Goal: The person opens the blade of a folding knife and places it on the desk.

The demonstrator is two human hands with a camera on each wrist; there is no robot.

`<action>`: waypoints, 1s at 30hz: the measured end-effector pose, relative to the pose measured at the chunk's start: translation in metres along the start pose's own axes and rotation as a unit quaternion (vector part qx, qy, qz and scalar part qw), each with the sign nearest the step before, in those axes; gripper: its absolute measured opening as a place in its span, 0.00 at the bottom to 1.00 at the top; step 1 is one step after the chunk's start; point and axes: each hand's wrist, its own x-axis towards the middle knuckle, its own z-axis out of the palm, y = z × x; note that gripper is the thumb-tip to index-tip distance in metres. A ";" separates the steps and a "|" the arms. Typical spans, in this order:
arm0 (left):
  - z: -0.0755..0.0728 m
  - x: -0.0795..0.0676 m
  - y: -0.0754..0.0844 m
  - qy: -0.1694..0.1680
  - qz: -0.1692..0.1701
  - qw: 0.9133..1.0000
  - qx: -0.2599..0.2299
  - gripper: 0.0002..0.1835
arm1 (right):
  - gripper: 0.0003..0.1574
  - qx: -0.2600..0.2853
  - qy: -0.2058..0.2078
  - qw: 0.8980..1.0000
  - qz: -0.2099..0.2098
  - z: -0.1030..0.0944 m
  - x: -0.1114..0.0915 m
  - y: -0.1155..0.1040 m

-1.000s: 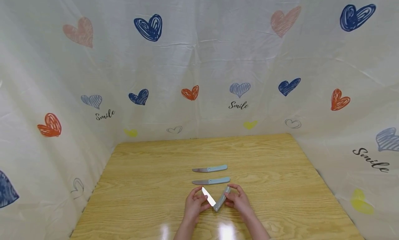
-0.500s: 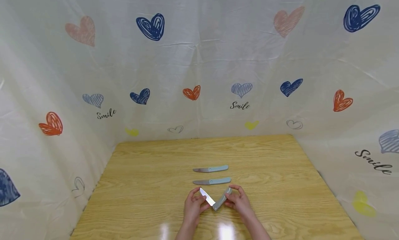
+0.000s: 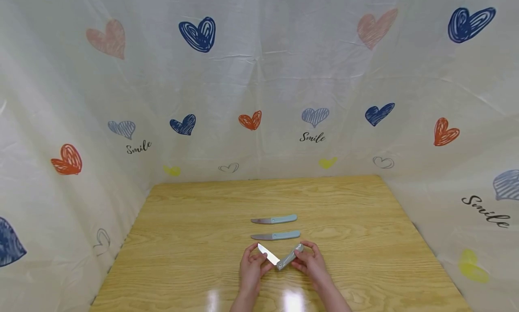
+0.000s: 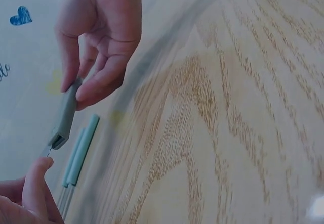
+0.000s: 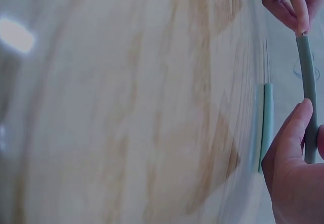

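Observation:
A folding knife [image 3: 286, 260] with a grey-green handle is held above the table, its blade and handle spread in a wide V. My left hand [image 3: 250, 270] pinches the shiny blade [image 3: 267, 254] between thumb and fingers. The far end of the handle is gripped by my right hand [image 3: 314, 266], which also shows in the left wrist view around the handle [image 4: 66, 114]. From the right wrist the handle [image 5: 307, 67] appears edge-on and the blade is mostly hidden. Just beyond lie two light-blue-handled folding knives, the nearer [image 3: 285, 235] and the farther [image 3: 283, 219], both unfolded with blades leftward.
The wood-grain table [image 3: 186, 240] carries both lying knives near its middle. A white curtain [image 3: 227, 91] printed with hearts and "Smile" hangs around the back and sides. Light glares off the table's front.
The held knife's angle has widened: the blade tip has moved left and the handle end slightly right. Both hands keep their hold. The two lying knives stay put.

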 end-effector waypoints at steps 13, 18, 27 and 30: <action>0.007 -0.002 -0.001 0.043 0.022 0.998 -0.038 0.27 | 0.31 0.036 0.008 0.999 0.006 0.002 0.002 0.000; 0.008 -0.001 -0.003 0.055 0.025 0.997 -0.047 0.26 | 0.30 0.053 0.011 0.999 0.001 0.003 -0.001 -0.001; 0.014 -0.005 -0.005 0.081 0.040 0.993 -0.076 0.26 | 0.29 0.068 0.021 0.997 0.000 0.003 -0.003 -0.001; 0.016 -0.006 -0.005 0.091 0.047 0.991 -0.089 0.26 | 0.28 0.078 0.025 0.997 0.001 0.005 -0.005 -0.001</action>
